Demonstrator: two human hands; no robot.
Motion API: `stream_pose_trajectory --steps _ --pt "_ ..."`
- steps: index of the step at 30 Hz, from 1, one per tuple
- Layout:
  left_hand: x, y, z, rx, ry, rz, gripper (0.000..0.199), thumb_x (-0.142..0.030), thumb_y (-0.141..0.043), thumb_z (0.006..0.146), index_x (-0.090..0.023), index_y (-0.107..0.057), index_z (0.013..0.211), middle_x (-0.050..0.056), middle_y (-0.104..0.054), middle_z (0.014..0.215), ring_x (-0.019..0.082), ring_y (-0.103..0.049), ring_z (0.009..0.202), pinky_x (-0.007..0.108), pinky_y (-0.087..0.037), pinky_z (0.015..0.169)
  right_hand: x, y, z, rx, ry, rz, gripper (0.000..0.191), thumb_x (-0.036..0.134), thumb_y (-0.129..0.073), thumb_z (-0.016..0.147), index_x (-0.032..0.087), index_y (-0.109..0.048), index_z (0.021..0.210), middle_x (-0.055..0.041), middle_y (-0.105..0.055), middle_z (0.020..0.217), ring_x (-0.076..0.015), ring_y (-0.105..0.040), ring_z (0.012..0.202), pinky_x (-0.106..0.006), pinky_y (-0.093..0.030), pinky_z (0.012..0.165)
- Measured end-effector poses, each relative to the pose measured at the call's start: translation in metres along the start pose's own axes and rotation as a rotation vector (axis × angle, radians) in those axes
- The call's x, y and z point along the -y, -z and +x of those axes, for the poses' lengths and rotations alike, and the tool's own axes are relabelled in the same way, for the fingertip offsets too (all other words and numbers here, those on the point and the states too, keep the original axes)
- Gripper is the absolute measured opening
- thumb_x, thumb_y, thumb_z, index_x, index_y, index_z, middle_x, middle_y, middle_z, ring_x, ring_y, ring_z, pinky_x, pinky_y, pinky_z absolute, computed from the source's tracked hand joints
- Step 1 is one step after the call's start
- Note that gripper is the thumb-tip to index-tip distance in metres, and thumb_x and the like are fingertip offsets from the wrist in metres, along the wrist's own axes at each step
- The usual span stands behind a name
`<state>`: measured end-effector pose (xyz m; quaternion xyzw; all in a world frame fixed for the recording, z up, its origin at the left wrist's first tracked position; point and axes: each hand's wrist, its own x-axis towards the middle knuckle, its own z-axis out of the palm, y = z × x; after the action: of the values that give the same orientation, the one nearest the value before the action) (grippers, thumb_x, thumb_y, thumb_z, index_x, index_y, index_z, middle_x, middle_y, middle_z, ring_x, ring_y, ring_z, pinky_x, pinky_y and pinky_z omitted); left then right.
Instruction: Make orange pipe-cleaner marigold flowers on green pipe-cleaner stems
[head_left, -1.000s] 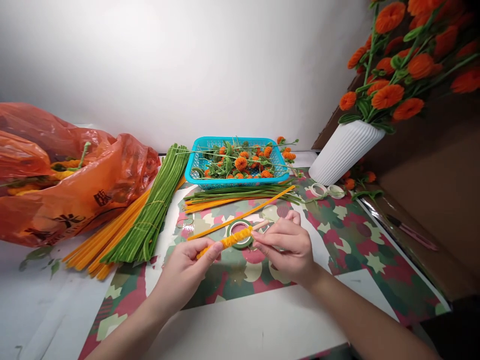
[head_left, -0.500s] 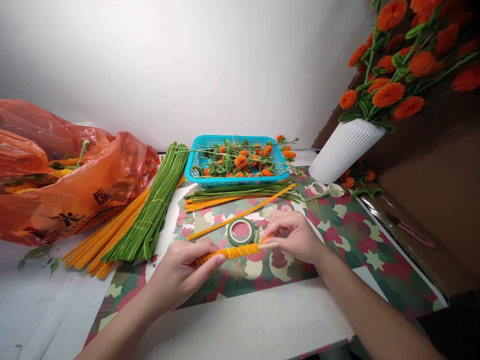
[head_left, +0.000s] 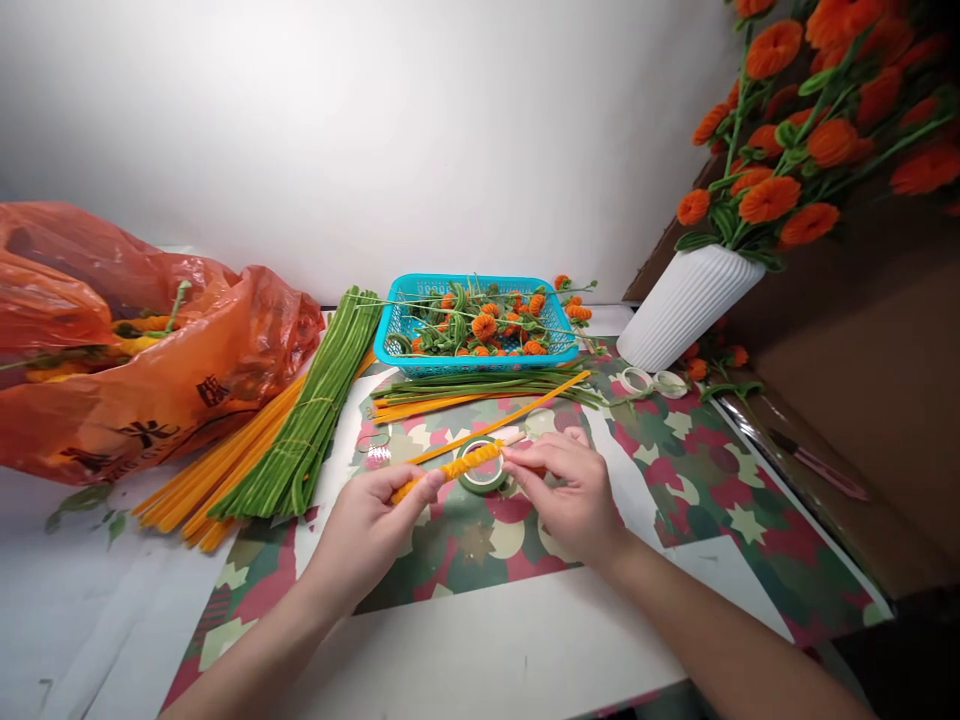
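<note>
My left hand grips the left part of a thin stick wrapped in a coiled orange pipe cleaner. The bare pale tip of the stick sticks out at the upper right. At the right end of the coil, the thumb and fingertips of my right hand pinch the orange pipe cleaner. A roll of green tape lies behind the coil, partly covered by it. One loose orange pipe cleaner lies slantwise just beyond my hands.
Beyond stands a blue basket of small orange flowers. Green pipe cleaners and an orange plastic bag are at left. A white vase of flowers, white rings and a pink-handled knife are at right.
The wrapped stick has tilted, its right end now higher and further left. My right hand has moved left and now pinches at the coil's end.
</note>
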<state>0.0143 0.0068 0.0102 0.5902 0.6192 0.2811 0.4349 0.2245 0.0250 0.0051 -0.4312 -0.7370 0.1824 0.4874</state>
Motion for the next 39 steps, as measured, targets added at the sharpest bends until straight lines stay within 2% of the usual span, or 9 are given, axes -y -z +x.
stream_pose_trajectory --steps 4,7,12,17,26,29,32,35,39 --pt "0.004 0.002 0.001 0.068 0.006 -0.144 0.047 -0.058 -0.048 0.084 -0.017 -0.055 0.062 -0.006 -0.031 0.054 0.009 -0.024 0.048 0.02 -0.018 0.043 -0.01 0.007 0.005 0.115 -0.17 0.352 0.01 0.03 -0.069 0.082 0.023 -0.076 0.08 -0.0018 -0.072 0.069 -0.0147 -0.061 0.062 -0.033 -0.044 0.066" --pt "0.005 0.008 0.002 0.158 -0.116 -0.123 0.043 -0.052 -0.048 0.086 -0.017 -0.054 0.062 -0.005 -0.035 0.053 0.009 -0.029 0.047 0.02 -0.022 0.043 -0.019 0.014 0.011 0.286 -0.368 0.515 0.015 0.036 -0.075 0.074 0.021 -0.077 0.072 -0.0033 -0.071 0.068 -0.0153 -0.06 0.063 -0.029 -0.047 0.059" --pt "0.002 0.02 0.005 0.261 -0.38 0.189 0.035 -0.037 -0.048 0.089 -0.017 -0.057 0.062 -0.004 -0.043 0.052 0.008 -0.034 0.047 0.02 -0.027 0.045 -0.021 0.026 0.02 0.441 -0.541 0.343 0.012 0.027 -0.082 0.062 0.017 -0.076 0.063 -0.002 -0.065 0.059 -0.0109 -0.052 0.052 -0.023 -0.038 0.045" --pt "0.002 0.023 0.007 0.245 -0.405 0.411 0.034 -0.037 -0.045 0.091 -0.019 -0.058 0.065 -0.006 -0.039 0.048 0.009 -0.033 0.045 0.02 -0.027 0.045 -0.01 0.025 0.02 0.358 -0.407 0.105 0.005 0.016 -0.078 0.067 0.018 -0.076 0.063 -0.0014 -0.067 0.06 -0.0124 -0.056 0.057 -0.025 -0.04 0.053" --pt "0.002 0.022 0.008 0.18 -0.347 0.51 0.036 -0.043 -0.046 0.09 -0.019 -0.061 0.066 -0.005 -0.041 0.047 0.011 -0.032 0.045 0.022 -0.025 0.046 -0.007 0.018 0.014 0.239 -0.093 -0.173 0.014 0.012 -0.074 0.075 0.02 -0.071 0.064 0.0026 -0.068 0.061 -0.0113 -0.056 0.057 -0.032 -0.032 0.068" --pt "0.001 0.015 0.005 0.102 -0.243 0.388 0.039 -0.046 -0.045 0.089 -0.019 -0.062 0.067 -0.005 -0.04 0.048 0.01 -0.033 0.045 0.022 -0.024 0.046 -0.005 0.014 0.009 0.045 0.097 -0.235 0.015 0.014 -0.068 0.081 0.018 -0.068 0.066 0.0007 -0.066 0.059 -0.012 -0.056 0.056 -0.032 -0.03 0.065" --pt "0.0 0.005 0.002 0.055 -0.095 0.11 0.044 -0.054 -0.047 0.087 -0.018 -0.058 0.065 -0.006 -0.035 0.051 0.009 -0.03 0.045 0.021 -0.022 0.044 0.0 0.009 0.002 -0.096 0.138 -0.172 0.011 0.014 -0.066 0.083 0.018 -0.069 0.073 -0.0011 -0.07 0.065 -0.0127 -0.058 0.058 -0.032 -0.034 0.063" --pt "0.003 -0.001 0.001 0.105 0.032 -0.176 0.047 -0.06 -0.05 0.083 -0.018 -0.053 0.062 -0.007 -0.028 0.052 0.008 -0.022 0.046 0.02 -0.017 0.042 0.004 0.006 -0.002 -0.118 0.044 0.007 0.009 0.018 -0.066 0.084 0.022 -0.072 0.078 -0.0013 -0.07 0.066 -0.0143 -0.059 0.06 -0.033 -0.041 0.063" --pt "0.007 0.0 0.003 0.239 0.052 -0.384 0.048 -0.062 -0.05 0.082 -0.018 -0.049 0.063 -0.008 -0.023 0.052 0.008 -0.016 0.047 0.02 -0.016 0.041 0.001 0.009 0.001 0.007 -0.245 0.426 0.014 0.034 -0.072 0.079 0.023 -0.074 0.072 -0.0014 -0.065 0.062 -0.0145 -0.057 0.057 -0.03 -0.047 0.055"
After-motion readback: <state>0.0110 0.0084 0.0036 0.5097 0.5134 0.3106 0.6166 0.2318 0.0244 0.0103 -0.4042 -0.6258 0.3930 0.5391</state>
